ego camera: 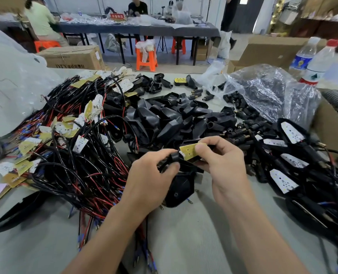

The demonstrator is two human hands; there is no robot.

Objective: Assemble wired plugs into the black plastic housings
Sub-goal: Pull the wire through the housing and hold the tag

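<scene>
Black housing (181, 186) sits low in the middle of the head view, between the two hands, with its broad end pointing down toward the grey table (184, 244). I cannot tell whether it rests on the table or hangs just above it. The left hand (150, 175) pinches the housing's narrow neck between the thumb and curled fingers. The right hand (223, 165) pinches a small yellow board (190, 152) between thumb and forefinger, holding it tilted at the top of the housing, right against the neck.

To the left lies a big tangle of wires (75, 155), black and red, with more yellow and white boards on their ends. Just behind the hands is a heap of empty housings (164, 119). On the right lie fitted housings (290, 131) with white boards set in them and wires trailing. Farther back on the right, a clear plastic bag (267, 89) holds small black parts, and two water bottles (310, 58) stand near it. Beyond the table stands an orange stool (146, 58), and people sit at a long bench (164, 29).
</scene>
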